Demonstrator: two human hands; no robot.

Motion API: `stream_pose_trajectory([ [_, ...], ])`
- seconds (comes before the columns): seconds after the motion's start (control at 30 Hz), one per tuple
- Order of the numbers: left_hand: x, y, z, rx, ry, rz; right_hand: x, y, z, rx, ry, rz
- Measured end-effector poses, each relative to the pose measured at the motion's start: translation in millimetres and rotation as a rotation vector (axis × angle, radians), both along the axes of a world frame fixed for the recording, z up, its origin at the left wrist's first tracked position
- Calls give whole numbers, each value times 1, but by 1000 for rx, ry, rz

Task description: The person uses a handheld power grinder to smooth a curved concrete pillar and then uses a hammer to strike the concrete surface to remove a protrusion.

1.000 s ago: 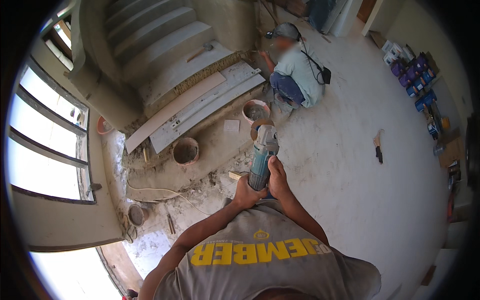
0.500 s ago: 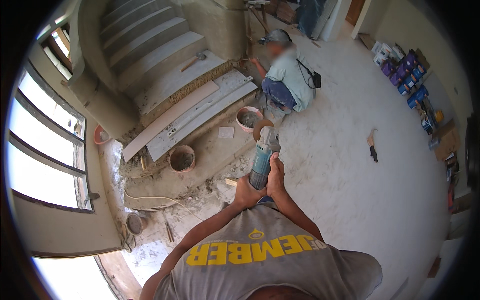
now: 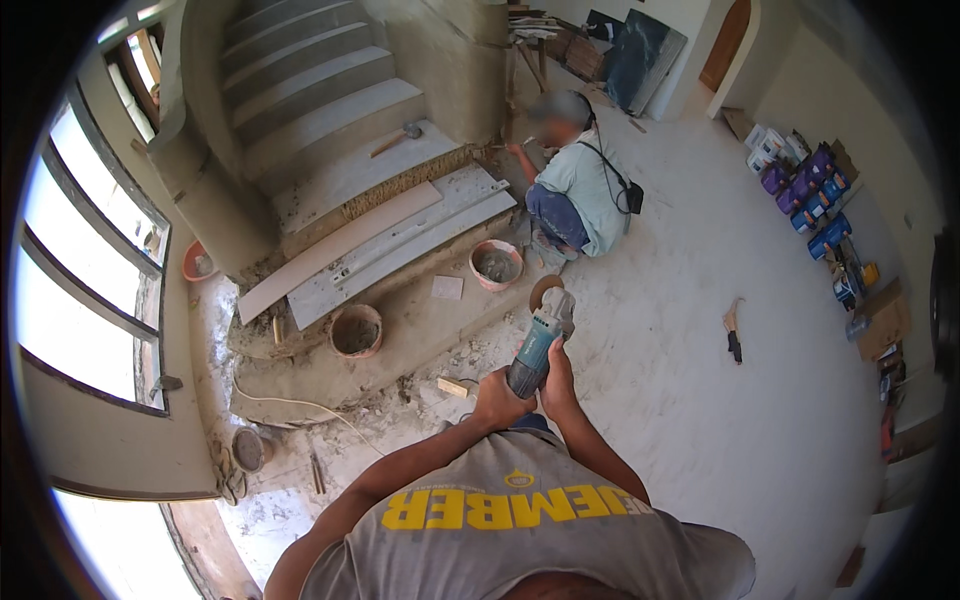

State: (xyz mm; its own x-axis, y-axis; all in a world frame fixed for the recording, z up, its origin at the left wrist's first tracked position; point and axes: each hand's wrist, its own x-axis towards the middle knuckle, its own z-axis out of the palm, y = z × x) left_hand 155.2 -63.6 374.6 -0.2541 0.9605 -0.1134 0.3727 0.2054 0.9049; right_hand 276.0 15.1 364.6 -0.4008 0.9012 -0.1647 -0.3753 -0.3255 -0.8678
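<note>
An angle grinder (image 3: 538,345) with a teal body and a round brown disc (image 3: 545,291) is held out in front of me, disc end pointing away. My left hand (image 3: 500,398) wraps round the dark rear part of its body. My right hand (image 3: 560,385) grips the same tool from the right side, thumb lying along the casing. Whether the disc is spinning cannot be told. Beyond the grinder stands a bucket of grey mortar (image 3: 496,265). A small wooden block (image 3: 455,386) lies on the floor left of my hands.
A co-worker (image 3: 575,185) squats by the curved staircase (image 3: 340,100), where long slabs (image 3: 400,250) lie on the lowest step. Another mortar bucket (image 3: 356,332) stands left of centre. A cable (image 3: 320,405) crosses the dusty floor. A hand tool (image 3: 734,332) lies right; paint containers (image 3: 805,185) line the wall.
The view has shifted a little. The grinder sits slightly lower and farther right in the picture, still in both hands. The co-worker's head has turned more to the left.
</note>
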Motion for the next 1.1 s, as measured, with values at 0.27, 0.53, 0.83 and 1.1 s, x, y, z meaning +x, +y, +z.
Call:
stream_pose_trajectory([
  [0.27,0,0,-39,-74,96,-219,5,-25,-38,-223,-73,-248],
  [0.53,3,-8,-49,-134,179,-373,23,-41,-81,-444,-23,-305],
  [0.83,-7,-6,-49,-150,28,-301,16,-33,-68,-315,18,-228],
  [1.1,-18,-9,-51,-102,-34,-215,-1,-25,-48,-399,165,-187],
])
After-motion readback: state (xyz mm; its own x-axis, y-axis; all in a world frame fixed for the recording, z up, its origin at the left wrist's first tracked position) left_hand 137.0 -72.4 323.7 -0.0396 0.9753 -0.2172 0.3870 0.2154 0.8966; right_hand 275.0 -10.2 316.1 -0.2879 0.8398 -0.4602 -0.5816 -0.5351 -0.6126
